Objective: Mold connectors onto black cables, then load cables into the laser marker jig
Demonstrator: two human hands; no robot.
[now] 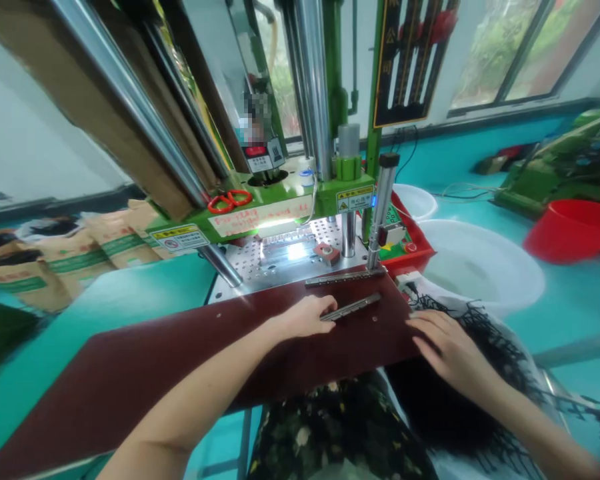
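My left hand point(306, 317) has its thumb and fingers closed on the left end of a narrow metal bar point(354, 307), which lies slanted over the brown tabletop point(180, 360). A second slim metal bar point(337, 278) lies behind it, along the front of the steel press plate point(275, 280). Off the table's right edge, my right hand point(445, 343) has its fingers stretched out and the thumb apart. It is beside a heap of black branching pieces point(500, 353) in a white bag or container. Whether something small touches its fingertips is unclear.
A green press point(290, 213) with steel columns stands ahead, its lit metal mold point(285, 251) under the upper plate. Red-handled scissors point(230, 200) rest on the press. A red block point(327, 253) sits by the mold. White tubs point(520, 273) and a red one point(575, 233) are at right.
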